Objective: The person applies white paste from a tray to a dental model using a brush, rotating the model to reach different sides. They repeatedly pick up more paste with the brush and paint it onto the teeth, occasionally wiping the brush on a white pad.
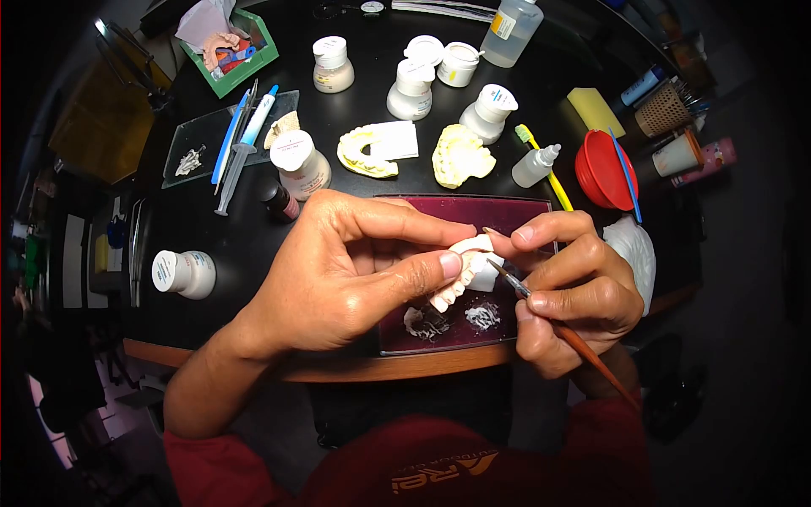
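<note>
A cream dental model [449, 290] with a row of teeth is pinched between the thumb and fingers of my left hand [338, 262]. In my right hand [583, 291] is a thin brush [579, 348] with a reddish-brown handle. Its dark tip points at the model, right by a small white sheet [485, 275] that overlaps the model's right side. My right index fingertip comes close to the model's upper end. Below both hands lies a dark red glass slab [401, 338], with two smears of whitish paste [482, 317] near its front edge.
Lidded powder jars [300, 165] stand around the black table. Behind the slab are yellowish plaster casts [462, 156], a dropper bottle [536, 166], a yellow toothbrush [549, 173] and a red bowl [604, 169]. A syringe [241, 156] rests on a glass plate [190, 139] at left.
</note>
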Demonstrator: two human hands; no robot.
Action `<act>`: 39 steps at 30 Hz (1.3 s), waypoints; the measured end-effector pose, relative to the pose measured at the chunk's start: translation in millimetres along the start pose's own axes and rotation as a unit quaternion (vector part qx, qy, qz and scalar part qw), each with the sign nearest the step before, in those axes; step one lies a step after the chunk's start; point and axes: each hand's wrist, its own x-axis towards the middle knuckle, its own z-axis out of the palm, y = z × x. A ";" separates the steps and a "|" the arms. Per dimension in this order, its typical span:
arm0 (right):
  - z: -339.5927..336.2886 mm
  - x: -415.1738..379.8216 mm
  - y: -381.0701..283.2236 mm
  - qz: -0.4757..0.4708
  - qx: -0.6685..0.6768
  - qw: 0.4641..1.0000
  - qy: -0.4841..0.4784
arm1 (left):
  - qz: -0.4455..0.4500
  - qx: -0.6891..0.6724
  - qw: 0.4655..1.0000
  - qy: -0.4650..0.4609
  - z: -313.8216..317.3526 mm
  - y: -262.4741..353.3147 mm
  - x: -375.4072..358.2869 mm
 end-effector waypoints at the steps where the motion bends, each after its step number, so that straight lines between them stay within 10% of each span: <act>1: 0.0 0.4 -0.1 -0.001 0.000 1.000 0.001 | 0.000 0.004 1.000 0.000 -0.3 0.3 -0.1; 39: 1.8 -0.4 -0.8 -0.005 -0.007 1.000 0.004 | 0.001 0.040 0.999 -0.002 0.1 1.7 -0.3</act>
